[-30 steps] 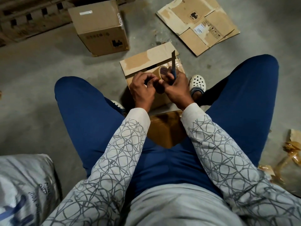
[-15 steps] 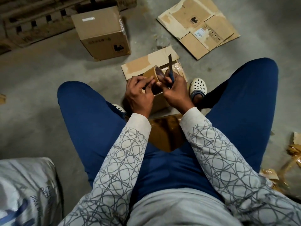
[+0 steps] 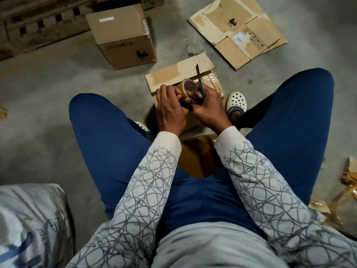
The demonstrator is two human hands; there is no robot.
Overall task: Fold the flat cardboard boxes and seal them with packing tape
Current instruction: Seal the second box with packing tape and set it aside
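A brown roll of packing tape is held above a small cardboard box that stands on the floor between my knees. My left hand grips the roll from the left, fingers curled over its edge. My right hand grips a blue-handled cutter whose dark blade points up and away, right beside the roll. The box's far flap lies open and shows torn paper patches. A strip of brown tape runs down the near side of the box toward my lap.
A closed, taped box stands on the concrete floor at the back left. Flattened cardboard boxes lie at the back right. A grey sack sits at my lower left, crumpled tape scraps at the right, a wooden pallet at the far left.
Both hands stay together on the roll and the cutter with small shifts. My left fingers have closed further over the roll's edge. The view has tilted slightly.
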